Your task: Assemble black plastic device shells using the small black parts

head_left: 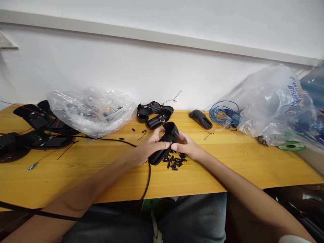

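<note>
Head view: left hand [151, 144] and right hand [189, 147] fingers clamp a black housing [170, 133]; loose small black pieces [174, 162] beside it are apparently not yet fitted.

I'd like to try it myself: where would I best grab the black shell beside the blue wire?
Likely across its narrow middle, fingers on the two long sides, coming from above: the shell lies flat, long and slim, with nothing over its top.

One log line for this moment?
left hand: grips black shell | right hand: holds black shell | near: small black parts | surface: wooden table
</note>
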Demonstrator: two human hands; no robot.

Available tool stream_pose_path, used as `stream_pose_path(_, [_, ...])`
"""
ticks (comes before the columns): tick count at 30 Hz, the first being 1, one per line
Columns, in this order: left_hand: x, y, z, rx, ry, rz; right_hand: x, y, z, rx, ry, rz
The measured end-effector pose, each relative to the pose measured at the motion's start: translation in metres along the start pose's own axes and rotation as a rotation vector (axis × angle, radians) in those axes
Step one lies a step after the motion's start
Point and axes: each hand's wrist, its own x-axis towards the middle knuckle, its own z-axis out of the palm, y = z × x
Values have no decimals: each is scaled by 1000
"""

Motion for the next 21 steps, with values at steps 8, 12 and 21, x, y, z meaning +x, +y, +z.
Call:
stream_pose_path(8, [1, -5, 8, 135, 62, 209, -3, -6, -4, -154, 159, -146])
stream_pose_path(12, [-6, 0, 10, 503, 152, 453, -7, -11, -10, -303, 220, -245])
stream_pose_path(21, [-5, 16, -25, 1086, 120, 977, -4, -19, -16, -605, 113, -516])
